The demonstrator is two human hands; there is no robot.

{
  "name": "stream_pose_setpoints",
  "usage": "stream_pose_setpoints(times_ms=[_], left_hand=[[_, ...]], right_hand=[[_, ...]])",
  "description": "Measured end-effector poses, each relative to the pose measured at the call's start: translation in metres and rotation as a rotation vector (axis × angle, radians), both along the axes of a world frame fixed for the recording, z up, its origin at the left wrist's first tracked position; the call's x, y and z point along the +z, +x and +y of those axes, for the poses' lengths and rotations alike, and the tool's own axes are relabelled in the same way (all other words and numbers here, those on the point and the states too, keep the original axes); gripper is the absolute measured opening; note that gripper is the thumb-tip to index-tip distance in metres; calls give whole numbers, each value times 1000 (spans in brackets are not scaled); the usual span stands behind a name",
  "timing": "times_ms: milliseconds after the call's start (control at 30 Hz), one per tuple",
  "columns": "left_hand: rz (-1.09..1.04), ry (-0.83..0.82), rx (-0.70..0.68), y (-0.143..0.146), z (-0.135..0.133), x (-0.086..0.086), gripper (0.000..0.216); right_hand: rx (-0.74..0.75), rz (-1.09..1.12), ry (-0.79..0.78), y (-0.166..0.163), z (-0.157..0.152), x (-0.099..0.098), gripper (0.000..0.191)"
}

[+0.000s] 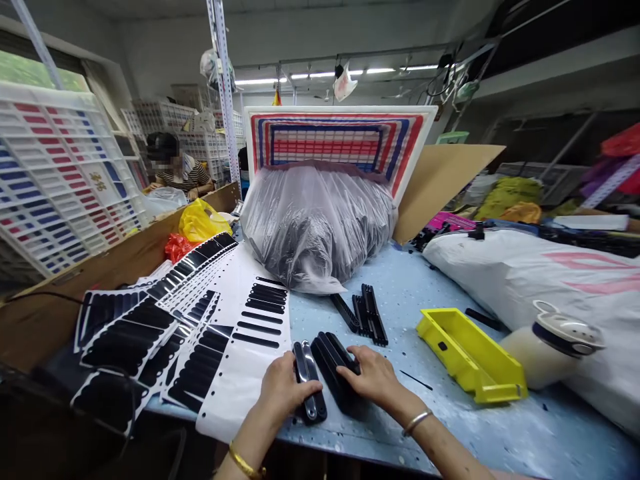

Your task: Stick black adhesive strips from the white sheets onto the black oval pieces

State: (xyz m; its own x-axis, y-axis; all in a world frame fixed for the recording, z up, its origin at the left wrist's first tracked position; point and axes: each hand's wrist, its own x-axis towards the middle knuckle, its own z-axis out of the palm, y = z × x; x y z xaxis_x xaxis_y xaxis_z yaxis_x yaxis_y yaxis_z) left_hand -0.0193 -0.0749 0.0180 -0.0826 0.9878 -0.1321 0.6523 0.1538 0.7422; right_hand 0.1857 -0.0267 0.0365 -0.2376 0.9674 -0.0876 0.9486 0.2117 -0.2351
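Observation:
My left hand [284, 392] is closed around a long black glossy strip piece [309, 389] near the table's front edge. Beside it my right hand [373, 375] rests with curled fingers on a stack of black strip pieces [334, 363]. White backing sheets with black stickers [235, 333] lie to the left of my hands. A further loose bunch of black strips [367, 315] lies beyond the hands.
A big clear plastic bag of dark parts [317, 227] sits mid-table. A yellow tray [470, 357] and a white bottle with a cap [550, 347] lie right, by a white sack [540, 280]. White crates [55, 173] stand left; a person [173, 170] sits behind.

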Motion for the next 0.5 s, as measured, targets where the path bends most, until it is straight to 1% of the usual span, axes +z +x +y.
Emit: stream_pose_setpoints(times_ms=[67, 100, 233, 300, 400, 433, 467, 500], left_hand=[[-47, 11, 1, -6, 0, -4, 36], [-76, 23, 1, -9, 0, -6, 36], [-168, 95, -12, -16, -1, -9, 40], [-205, 140, 0, -18, -10, -9, 38], [-223, 208, -7, -19, -43, -15, 16], [-239, 204, -62, -18, -58, -20, 17], [-276, 159, -148, -16, -74, -28, 19], [-318, 78, -234, -13, -88, -37, 19]], right_hand=[[-21, -64, 1, 1, -2, 6, 32], [-24, -88, -2, 0, -4, 9, 34], [-24, -163, -17, -15, -10, 15, 52], [-32, -196, -30, -22, -9, 14, 54], [-34, -221, -56, -21, -5, 13, 52], [-27, -224, -58, -19, -4, 13, 54], [-17, -226, -55, -16, -4, 14, 58], [-4, -227, -49, -13, -5, 14, 62]])
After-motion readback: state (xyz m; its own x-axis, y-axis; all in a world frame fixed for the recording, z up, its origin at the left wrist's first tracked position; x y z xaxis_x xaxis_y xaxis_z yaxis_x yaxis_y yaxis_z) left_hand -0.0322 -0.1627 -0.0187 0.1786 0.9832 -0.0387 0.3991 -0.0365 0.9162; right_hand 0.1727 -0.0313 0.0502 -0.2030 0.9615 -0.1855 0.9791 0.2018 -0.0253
